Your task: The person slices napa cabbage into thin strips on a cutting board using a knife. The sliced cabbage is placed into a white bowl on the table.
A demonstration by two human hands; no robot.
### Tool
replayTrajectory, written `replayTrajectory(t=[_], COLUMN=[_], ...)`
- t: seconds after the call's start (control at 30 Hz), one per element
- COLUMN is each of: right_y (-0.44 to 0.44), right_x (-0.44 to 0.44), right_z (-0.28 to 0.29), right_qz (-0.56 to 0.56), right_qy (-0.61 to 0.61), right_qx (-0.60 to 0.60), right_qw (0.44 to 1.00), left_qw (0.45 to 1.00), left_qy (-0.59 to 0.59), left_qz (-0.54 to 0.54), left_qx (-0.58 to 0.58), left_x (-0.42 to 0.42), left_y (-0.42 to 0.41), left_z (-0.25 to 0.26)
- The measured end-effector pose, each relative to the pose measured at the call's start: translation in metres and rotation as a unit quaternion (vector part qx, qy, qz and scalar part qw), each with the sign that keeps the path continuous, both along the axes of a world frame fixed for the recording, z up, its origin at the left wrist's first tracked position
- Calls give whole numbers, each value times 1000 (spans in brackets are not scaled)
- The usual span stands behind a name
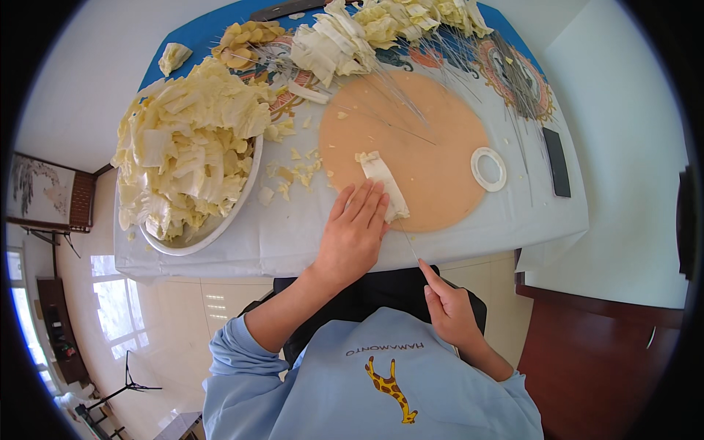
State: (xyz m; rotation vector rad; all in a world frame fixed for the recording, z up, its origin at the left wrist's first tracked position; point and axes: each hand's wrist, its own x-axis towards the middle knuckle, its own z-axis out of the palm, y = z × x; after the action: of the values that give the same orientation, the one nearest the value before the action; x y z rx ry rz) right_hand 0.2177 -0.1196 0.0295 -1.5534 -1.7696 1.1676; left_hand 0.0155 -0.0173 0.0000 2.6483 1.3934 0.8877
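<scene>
My left hand [355, 231] lies flat with its fingers over a pale piece of napa cabbage [389, 184], pressing it against a round orange-tan cutting board [440, 126]. A thin metal skewer [410, 242] runs from the cabbage's near end back to my right hand [448, 308], which grips it below the table edge. The skewer's tip is out of sight at the cabbage, so its depth cannot be told. Farther back, cabbage pieces threaded on skewers [335, 47] lie partly over the board's far edge.
A white basin [245, 203] heaped with cut cabbage [187, 143] stands left. Skewered potato slices [242, 44] and a knife [286, 8] lie at the back. Right are a white ring [488, 169], loose skewers [517, 82] and a dark flat phone-like object [556, 162]. Cabbage scraps [302, 173] litter the tablecloth.
</scene>
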Motion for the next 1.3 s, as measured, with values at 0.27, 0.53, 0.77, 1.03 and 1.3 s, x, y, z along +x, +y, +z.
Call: replayTrajectory(t=[0.27, 0.53, 0.77, 1.03, 1.3], right_y=[0, 10, 20, 28, 33], right_x=[-7, -11, -18, -23, -26], right_z=[-21, -30, -39, -37, -32], right_qz=[-27, -19, -22, -21, -14], right_qy=[5, -30, -56, -77, -120], right_qx=[40, 109, 154, 169, 176], right_qw=[999, 993, 986, 982, 977], left_qw=[1000, 1000, 1000, 1000, 1000], left_qy=[6, 4, 3, 7, 6], left_qz=[-5, -4, -9, -8, -11], left_qx=[-5, -13, -10, -5, -4], left_x=[1, 1, 1, 0, 2], left_y=[-2, -2, -1, -2, 0], left_z=[0, -2, -3, -1, 0])
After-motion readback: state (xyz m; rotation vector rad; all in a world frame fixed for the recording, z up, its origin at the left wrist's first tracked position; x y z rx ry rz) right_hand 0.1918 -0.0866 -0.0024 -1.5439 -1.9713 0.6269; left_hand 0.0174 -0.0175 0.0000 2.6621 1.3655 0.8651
